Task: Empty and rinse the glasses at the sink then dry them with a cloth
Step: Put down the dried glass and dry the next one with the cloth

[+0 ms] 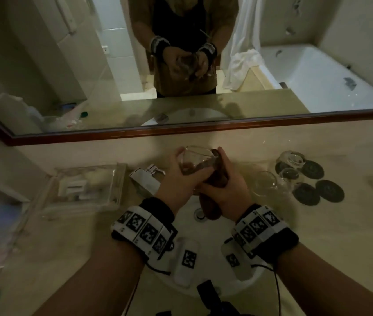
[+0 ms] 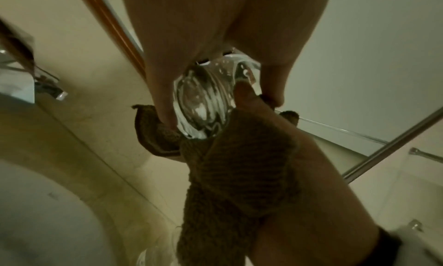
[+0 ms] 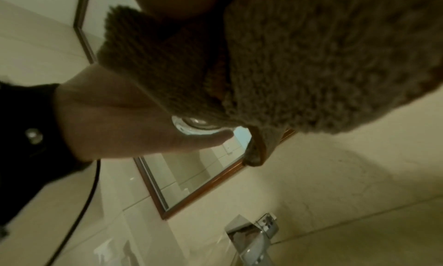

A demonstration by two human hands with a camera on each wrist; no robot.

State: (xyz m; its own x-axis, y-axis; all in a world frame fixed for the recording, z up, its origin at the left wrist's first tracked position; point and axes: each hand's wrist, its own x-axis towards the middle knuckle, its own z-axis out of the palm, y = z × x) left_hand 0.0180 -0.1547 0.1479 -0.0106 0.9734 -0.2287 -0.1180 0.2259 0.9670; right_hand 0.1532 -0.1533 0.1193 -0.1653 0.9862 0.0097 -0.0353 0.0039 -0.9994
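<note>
Over the white sink (image 1: 206,272) my left hand (image 1: 181,172) grips a clear glass (image 1: 198,158) around its side, mouth tilted toward the mirror. My right hand (image 1: 224,179) holds a brown cloth (image 1: 215,181) against the glass, and part of the cloth shows inside the glass. In the left wrist view my left-hand fingers (image 2: 158,92) wrap the thick glass base (image 2: 201,107), with the cloth (image 2: 239,175) draped over my right hand (image 2: 323,203). The right wrist view is mostly filled by the cloth (image 3: 311,61), with the glass base (image 3: 194,127) against my left hand (image 3: 120,118).
A chrome faucet (image 1: 146,176) stands behind the sink at the left. Two more clear glasses (image 1: 291,159) (image 1: 265,183) and several dark round coasters (image 1: 329,190) sit on the counter to the right. A clear tray (image 1: 85,188) of toiletries lies at the left. The mirror (image 1: 181,65) hangs behind.
</note>
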